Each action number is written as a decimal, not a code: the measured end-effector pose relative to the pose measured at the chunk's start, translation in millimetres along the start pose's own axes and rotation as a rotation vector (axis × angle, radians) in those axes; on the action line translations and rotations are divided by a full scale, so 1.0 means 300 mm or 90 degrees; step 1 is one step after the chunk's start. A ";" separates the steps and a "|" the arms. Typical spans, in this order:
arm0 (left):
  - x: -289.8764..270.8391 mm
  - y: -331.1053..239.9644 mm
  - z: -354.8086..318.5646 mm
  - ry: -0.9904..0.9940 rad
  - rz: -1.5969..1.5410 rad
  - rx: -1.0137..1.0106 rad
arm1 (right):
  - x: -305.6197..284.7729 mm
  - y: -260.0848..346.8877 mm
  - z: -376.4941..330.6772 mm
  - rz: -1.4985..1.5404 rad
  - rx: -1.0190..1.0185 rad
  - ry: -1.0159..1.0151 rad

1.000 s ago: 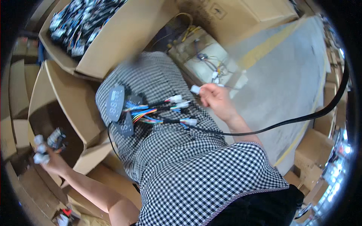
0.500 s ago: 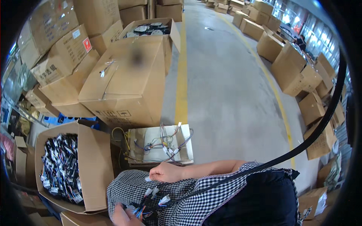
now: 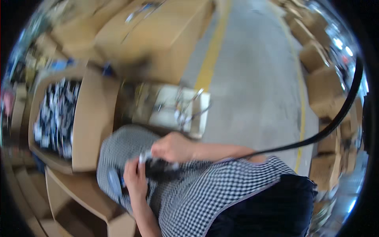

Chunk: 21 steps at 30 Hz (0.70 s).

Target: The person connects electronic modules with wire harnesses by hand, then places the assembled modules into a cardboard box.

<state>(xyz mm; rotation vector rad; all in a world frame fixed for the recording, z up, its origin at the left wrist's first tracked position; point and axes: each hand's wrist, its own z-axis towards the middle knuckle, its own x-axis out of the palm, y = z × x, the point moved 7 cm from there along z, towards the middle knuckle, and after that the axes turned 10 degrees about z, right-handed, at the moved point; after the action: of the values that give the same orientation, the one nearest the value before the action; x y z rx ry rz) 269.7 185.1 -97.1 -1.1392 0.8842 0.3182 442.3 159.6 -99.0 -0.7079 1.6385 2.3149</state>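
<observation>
Over the checked cloth on my lap (image 3: 221,189), my two hands meet, fingers closed. My right hand (image 3: 171,147) pinches a small white connector (image 3: 148,154) at its fingertips. The fingertips of my left hand (image 3: 135,177) close on a white piece (image 3: 141,159) right beside it; motion blur hides whether the two pieces are joined. Against my left hand lies a pale bluish piece (image 3: 114,182), too smeared to name. Dark wires (image 3: 162,173) run below my right hand.
At left stands a carton (image 3: 94,122) full of black-and-white wired parts (image 3: 59,114). An open carton (image 3: 75,177) is nearer me. Ahead sit a white tray (image 3: 164,104) with loose wires and a large closed carton (image 3: 158,43). A black cable (image 3: 323,138) arcs at right; cartons (image 3: 323,87) line that side.
My left hand has come up from the wire bundle on my lap to meet my right hand at the white connector. The whole view has shifted and blurred.
</observation>
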 end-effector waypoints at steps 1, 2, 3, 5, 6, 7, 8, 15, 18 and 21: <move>-0.002 0.020 -0.001 0.016 -0.008 -0.040 | -0.004 0.010 0.006 0.002 -0.014 0.004; -0.008 0.012 0.009 0.028 -0.038 -0.048 | -0.004 0.001 0.011 0.020 0.001 0.036; -0.014 -0.001 0.015 0.025 -0.068 -0.059 | 0.004 0.010 0.015 0.020 -0.023 0.100; -0.004 -0.015 0.008 0.044 -0.006 0.017 | 0.040 0.032 0.010 0.014 -0.046 0.193; -0.017 -0.008 -0.005 0.031 0.005 0.004 | 0.040 0.031 0.011 0.010 -0.004 0.220; -0.022 -0.010 -0.009 0.022 0.012 0.006 | 0.040 -0.002 -0.001 0.048 0.018 0.173; -0.023 0.023 -0.021 0.013 -0.018 -0.024 | 0.053 -0.050 -0.008 0.080 0.102 0.157; -0.015 0.052 -0.070 0.012 0.019 0.010 | 0.071 0.004 0.022 0.092 0.099 0.175; 0.006 0.019 -0.087 0.079 0.000 0.073 | 0.111 -0.002 0.005 0.187 0.033 0.296; 0.019 0.014 -0.097 0.074 0.010 0.066 | 0.124 -0.017 -0.011 0.158 0.030 0.293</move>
<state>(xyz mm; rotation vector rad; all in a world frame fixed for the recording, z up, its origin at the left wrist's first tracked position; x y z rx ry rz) 257.7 159.9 -108.1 -1.0637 1.0014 0.2179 413.3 154.7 -122.8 -1.1543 2.0685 2.3919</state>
